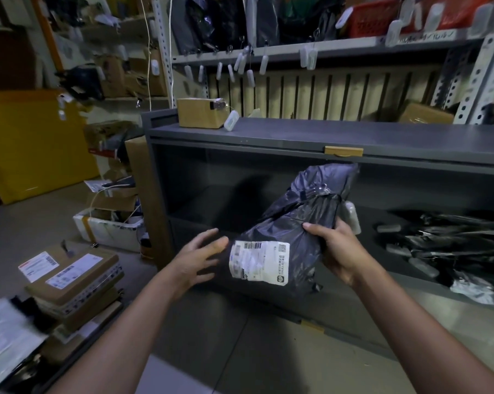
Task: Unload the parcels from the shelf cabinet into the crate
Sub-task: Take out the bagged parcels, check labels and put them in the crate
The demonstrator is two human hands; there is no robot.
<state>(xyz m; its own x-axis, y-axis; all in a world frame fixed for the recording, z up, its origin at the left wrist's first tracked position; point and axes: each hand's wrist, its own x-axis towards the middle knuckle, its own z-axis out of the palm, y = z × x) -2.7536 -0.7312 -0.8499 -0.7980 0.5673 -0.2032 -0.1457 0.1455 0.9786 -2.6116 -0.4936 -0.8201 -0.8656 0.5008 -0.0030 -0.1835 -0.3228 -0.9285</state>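
A dark grey plastic parcel [302,223] with a white shipping label hangs in front of the grey shelf cabinet [268,135]. My right hand [335,248] grips its right side, thumb on the front. My left hand [200,257] is spread with straight fingers just left of the label, close to the parcel; contact is unclear. More black plastic parcels [450,240] lie on the cabinet's shelf at the right. The left part of the shelf holds nothing. At the lower left, stacked cardboard parcels [72,277] sit on a dark container whose rim is barely visible.
A small cardboard box [200,112] and a white tag lie on the cabinet top. Metal racks above hold bags and red baskets [374,15]. A white foam box [109,226] and loose cartons stand on the floor at the left. A yellow board [32,143] leans at the far left.
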